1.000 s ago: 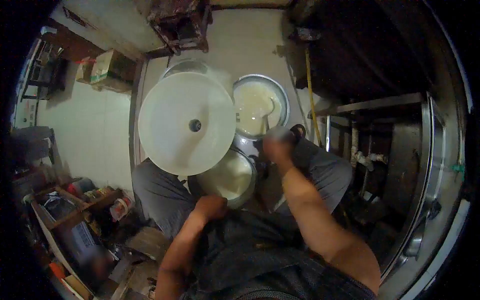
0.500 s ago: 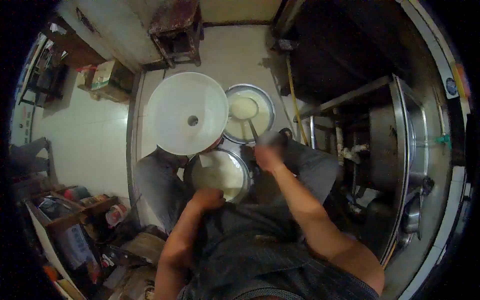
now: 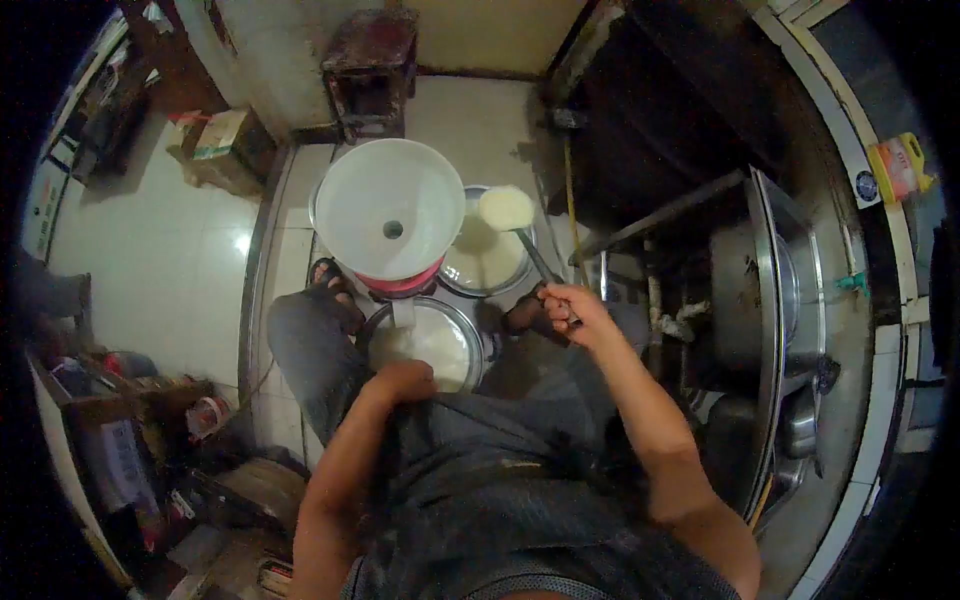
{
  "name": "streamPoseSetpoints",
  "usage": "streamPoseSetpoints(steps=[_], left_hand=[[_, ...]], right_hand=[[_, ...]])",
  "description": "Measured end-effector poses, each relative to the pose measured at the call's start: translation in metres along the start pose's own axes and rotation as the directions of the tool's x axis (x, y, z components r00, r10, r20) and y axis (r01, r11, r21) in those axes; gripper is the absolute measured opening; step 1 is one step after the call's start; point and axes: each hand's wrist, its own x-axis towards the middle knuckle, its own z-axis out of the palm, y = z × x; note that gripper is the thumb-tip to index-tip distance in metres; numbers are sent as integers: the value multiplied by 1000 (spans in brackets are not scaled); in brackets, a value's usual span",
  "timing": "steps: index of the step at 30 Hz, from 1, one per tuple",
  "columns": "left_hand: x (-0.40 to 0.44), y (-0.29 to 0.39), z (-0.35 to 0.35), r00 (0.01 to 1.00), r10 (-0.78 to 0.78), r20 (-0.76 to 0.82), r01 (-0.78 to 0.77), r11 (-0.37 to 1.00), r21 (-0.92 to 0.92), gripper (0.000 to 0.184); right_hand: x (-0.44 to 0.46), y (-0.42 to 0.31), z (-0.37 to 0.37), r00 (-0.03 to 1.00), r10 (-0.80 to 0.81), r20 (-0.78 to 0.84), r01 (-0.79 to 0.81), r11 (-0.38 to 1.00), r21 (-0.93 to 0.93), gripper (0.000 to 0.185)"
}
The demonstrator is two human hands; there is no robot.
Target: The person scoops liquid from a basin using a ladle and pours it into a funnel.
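Observation:
My right hand (image 3: 576, 314) is closed around the dark handle of a ladle (image 3: 508, 208). Pale, creamy contents fill the ladle's bowl, which is raised over the right side of a metal basin (image 3: 530, 262) of white liquid. To its left stands a wide white hopper (image 3: 390, 180) with a hole near its centre, on a pink-red base (image 3: 405, 287). A pale spout (image 3: 403, 316) below it points into a second metal basin (image 3: 480, 350), also holding whitish liquid. Beside this nearer basin my left hand (image 3: 404, 381) is curled closed; anything inside its fingers is hidden.
A dark wooden stool (image 3: 370, 60) stands at the back by the wall. Along the right runs a metal sink stand (image 3: 768, 330) with pipes beneath. Cardboard boxes (image 3: 225, 150) sit at the left, and a cluttered crate (image 3: 120, 400) at lower left.
My right hand has lifted the ladle up and to the right from inside the far basin, with pale contents in it. The camera view has shifted slightly. My left hand stays by the nearer basin.

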Motion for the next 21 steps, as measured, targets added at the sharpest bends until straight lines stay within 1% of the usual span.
streamPoseSetpoints(steps=[2,5,7,9,11,14,16,20,21], left_hand=[[-2,0,0,1000,6,-23,-6,1000,-21,38],[3,-2,1,998,38,-48,-38,999,10,38],[-7,14,-17,999,2,47,-5,999,53,38],[5,0,-1,999,21,25,-23,999,48,38],[5,1,2,999,38,4,-38,998,41,38],[-7,10,-10,1000,-6,7,6,1000,16,37],[-6,5,-4,999,22,-38,-20,998,56,37],[-20,16,-14,997,-57,-59,53,997,-55,35],[-21,18,-16,998,-54,-42,53,998,-37,35]], right_hand=[[-24,-17,8,1000,9,27,-8,1000,-17,19],[-55,-41,21,999,-7,35,9,999,-49,19],[-80,-58,36,999,-16,39,20,996,-90,21],[-100,-73,49,1000,-30,2,30,992,-126,23],[-119,-87,60,1000,-19,5,19,991,-129,24],[-139,-97,72,995,-90,42,96,978,-186,25],[-153,-102,84,994,-93,62,104,970,-218,25],[-166,-102,101,986,-77,150,111,966,-234,29],[-168,-100,105,980,-74,185,118,964,-239,30]])
